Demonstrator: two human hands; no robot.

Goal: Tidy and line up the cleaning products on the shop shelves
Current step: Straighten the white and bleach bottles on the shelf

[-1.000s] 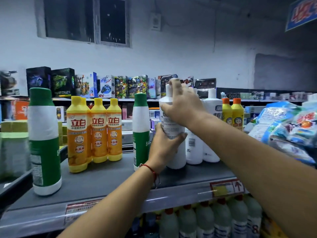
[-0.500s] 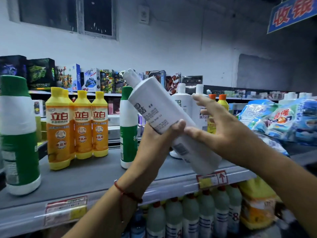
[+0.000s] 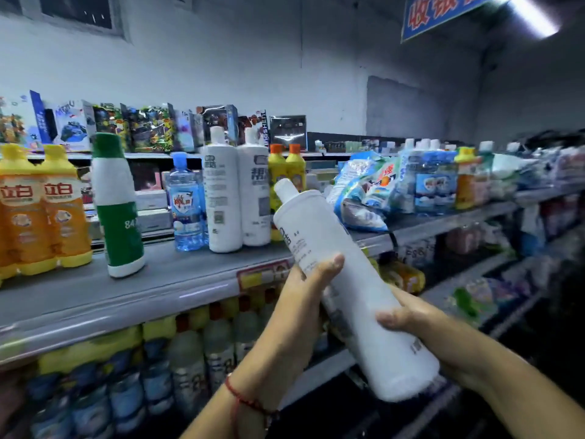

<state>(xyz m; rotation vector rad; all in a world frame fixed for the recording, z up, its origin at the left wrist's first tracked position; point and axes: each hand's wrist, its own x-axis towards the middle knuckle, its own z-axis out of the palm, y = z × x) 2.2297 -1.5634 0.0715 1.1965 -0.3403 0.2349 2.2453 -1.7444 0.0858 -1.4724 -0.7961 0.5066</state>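
Observation:
A tall white bottle is tilted in front of the grey shelf, its cap pointing up and left. My left hand grips its middle, thumb across the label. My right hand holds its lower part from the right. On the shelf stand two more white bottles, a blue bottle, a green-and-white bottle, yellow bottles at the left and two small yellow bottles behind.
Blue detergent bags lie on the shelf to the right, with more bottles and packs beyond. A lower shelf holds rows of bottles. Toy boxes line a far shelf. A blue sign hangs above.
The white bottle came off the shelf, tilted, and moved down and right, out in front of the shelf edge. My right hand went from its cap to its lower body. The view swung right.

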